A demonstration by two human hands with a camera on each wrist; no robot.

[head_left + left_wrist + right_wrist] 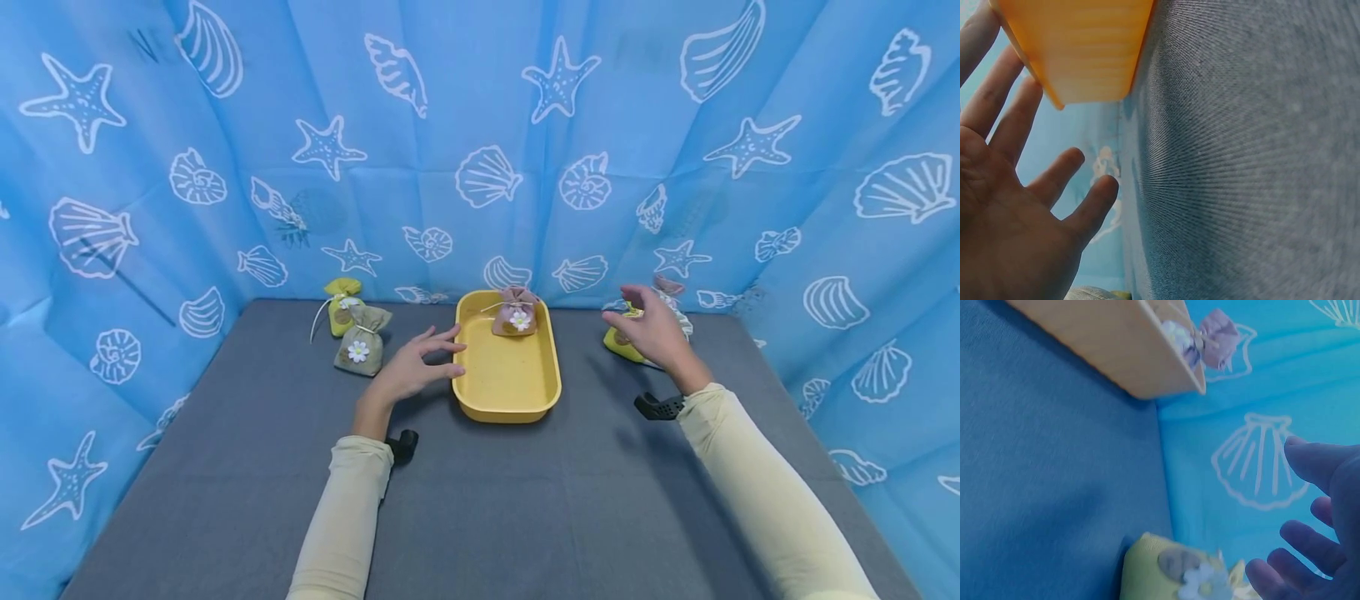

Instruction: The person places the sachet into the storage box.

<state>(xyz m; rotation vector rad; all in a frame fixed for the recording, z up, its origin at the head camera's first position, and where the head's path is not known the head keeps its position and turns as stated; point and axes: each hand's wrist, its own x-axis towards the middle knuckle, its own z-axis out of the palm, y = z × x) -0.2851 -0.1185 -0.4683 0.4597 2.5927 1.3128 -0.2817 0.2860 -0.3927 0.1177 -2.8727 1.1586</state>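
Observation:
A yellow tray (504, 375) stands mid-table with a pink drawstring pouch (515, 312) at its far end; the pouch bears a white flower. At the tray's left rim is my left hand (408, 367), fingers spread and holding nothing; in the left wrist view its fingertips overlap the rim, and contact is hard to tell. My right hand (660, 329) hovers by a yellow pouch (621, 346) on the right, thumb and fingers apart with nothing between them. The yellow pouch (1147, 575) shows below the hand in the right wrist view. Behind that hand, another pinkish pouch (668, 286) is mostly hidden.
Left of the tray, a grey-green pouch (363, 342) with a white flower stands in front of another yellow pouch (341, 315). A grey cloth covers the table (495, 517). A blue shell-print curtain (465, 100) borders its back and sides.

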